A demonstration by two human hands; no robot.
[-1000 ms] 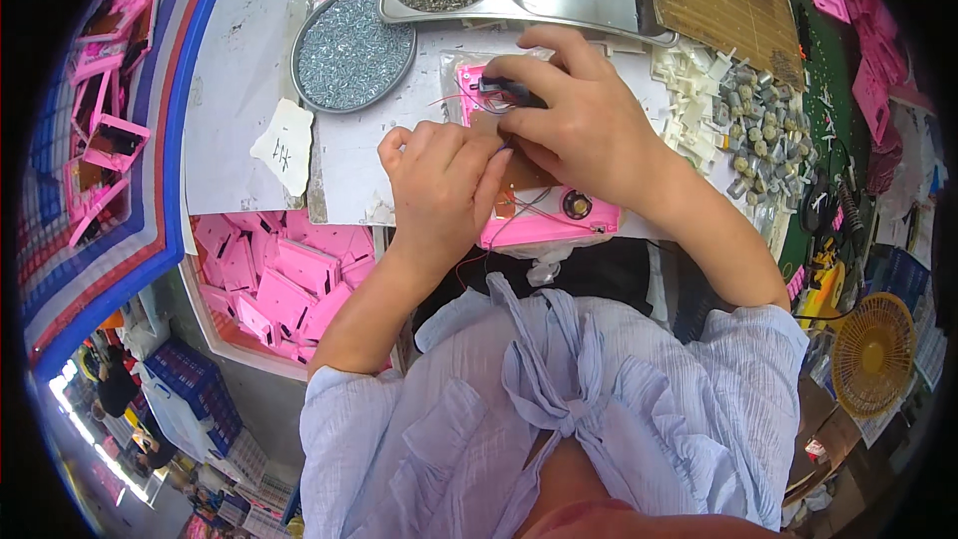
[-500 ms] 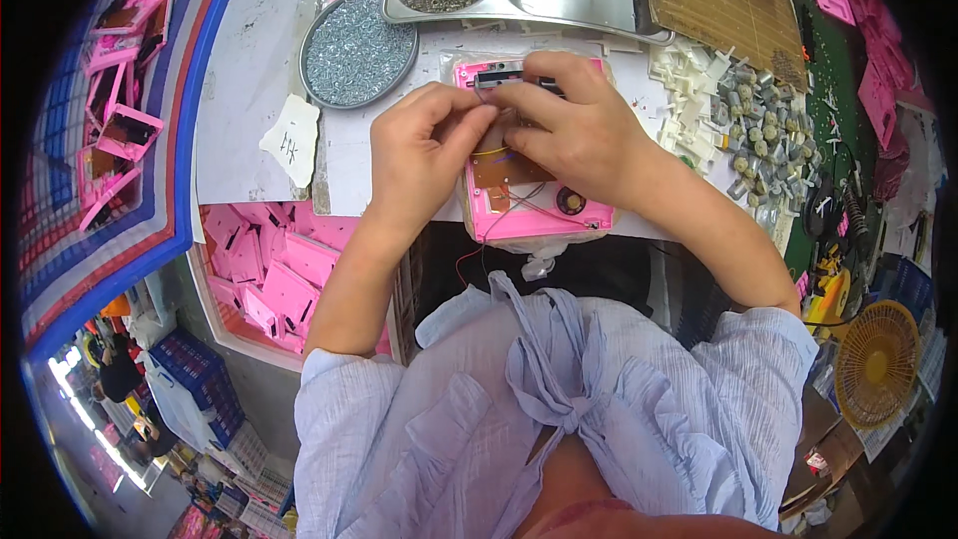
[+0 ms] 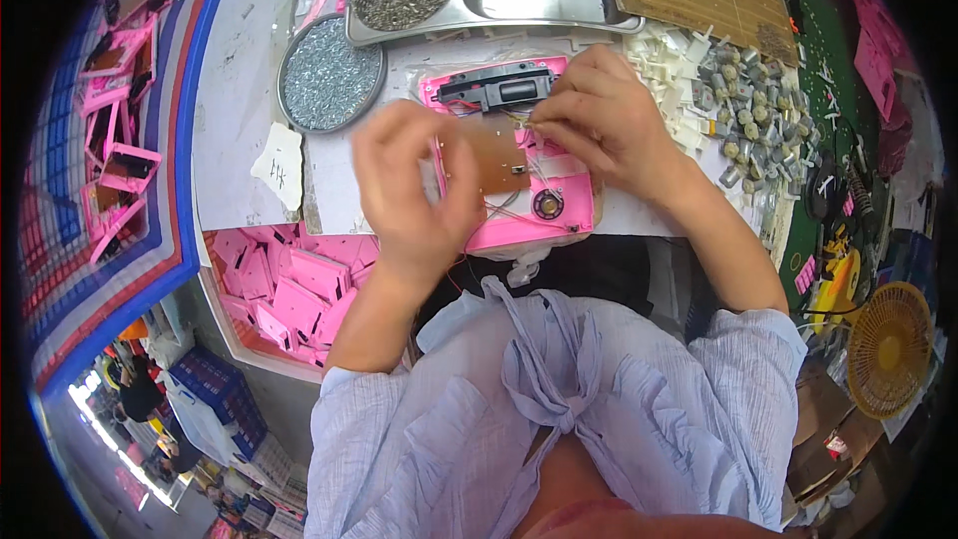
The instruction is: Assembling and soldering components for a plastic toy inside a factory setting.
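Observation:
A pink plastic casing [image 3: 519, 230] lies open on the worktable, with a black mechanism [image 3: 499, 88] along its far end. A brown circuit board [image 3: 494, 155] rests over the casing's middle, and a round black part [image 3: 548, 204] sits at its near right. My left hand [image 3: 414, 185] is at the board's left edge, smeared by motion, so its grip is unclear. Beside the board's far right corner, my right hand [image 3: 604, 120] pinches thin wires [image 3: 534, 132] between thumb and fingertips.
A round tray of small silver screws [image 3: 331, 75] stands left. Behind is a metal tray [image 3: 469, 25] with brownish small parts. White plastic pieces [image 3: 664, 70] and small motors [image 3: 748, 110] are heaped right. A bin of pink casings [image 3: 289, 289] sits lower left; a yellow fan [image 3: 888, 349] is far right.
My hands have moved apart, the left one leftward and nearer to me. The black mechanism shows more fully, and more of the board's face is in sight. The whole view has shifted slightly.

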